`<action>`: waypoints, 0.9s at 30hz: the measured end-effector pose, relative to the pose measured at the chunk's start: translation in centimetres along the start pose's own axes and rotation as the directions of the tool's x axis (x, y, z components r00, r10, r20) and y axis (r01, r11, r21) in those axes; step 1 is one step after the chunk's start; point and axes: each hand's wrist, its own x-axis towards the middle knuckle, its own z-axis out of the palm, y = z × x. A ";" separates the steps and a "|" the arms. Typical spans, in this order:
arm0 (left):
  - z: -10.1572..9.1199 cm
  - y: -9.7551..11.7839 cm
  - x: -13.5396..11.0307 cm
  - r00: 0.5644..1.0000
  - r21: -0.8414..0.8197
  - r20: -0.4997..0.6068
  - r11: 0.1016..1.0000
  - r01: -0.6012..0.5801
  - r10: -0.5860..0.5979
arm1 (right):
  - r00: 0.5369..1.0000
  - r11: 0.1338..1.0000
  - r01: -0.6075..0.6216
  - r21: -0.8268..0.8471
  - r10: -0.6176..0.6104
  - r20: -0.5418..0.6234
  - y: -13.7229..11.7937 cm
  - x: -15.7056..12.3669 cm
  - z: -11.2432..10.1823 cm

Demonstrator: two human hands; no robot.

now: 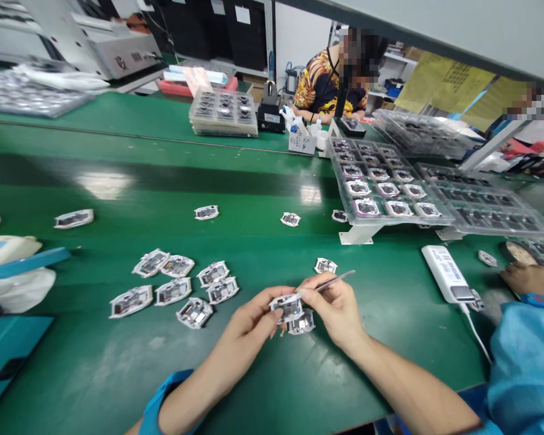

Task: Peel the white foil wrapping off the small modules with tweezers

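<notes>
My left hand [252,317] pinches a small white-framed circuit module [288,307] just above the green table [118,362]. My right hand [333,305] grips metal tweezers [330,282], their tip at the module's top. A second module [301,323] lies on the table right under both hands. Another single module [325,265] rests just beyond my right hand. Several more modules [176,284] lie in a loose cluster to the left.
Single modules [207,212] are scattered further back. A clear tray [381,181] of modules stands raised at the right, a white device [448,273] with a cable beside it. A co-worker's hand [528,279] and blue sleeve are at far right. Another person sits across the table.
</notes>
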 end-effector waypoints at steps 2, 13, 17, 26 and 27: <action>0.0 0.2 0.0 1.000 -0.009 0.006 1.000 0.007 -0.007 | 1.000 1.000 0.007 0.015 -0.007 0.000 -0.1 0.0 0.0; -0.4 0.3 0.1 0.999 -0.020 0.036 1.000 -0.003 0.003 | 0.996 0.993 0.079 0.084 -0.083 0.042 -0.2 -0.1 0.3; -0.6 0.1 0.1 0.999 -0.027 0.032 1.000 -0.004 0.005 | 0.987 0.987 0.140 0.084 -0.146 0.073 -0.2 -0.1 0.2; -1.0 0.1 0.1 0.994 0.042 0.107 0.999 -0.027 0.022 | 0.959 0.972 0.236 0.011 -0.235 0.160 0.0 0.1 -0.3; -1.1 0.2 0.1 0.993 0.055 0.116 0.998 -0.030 0.024 | 0.958 0.972 0.237 0.009 -0.235 0.164 0.0 0.1 -0.3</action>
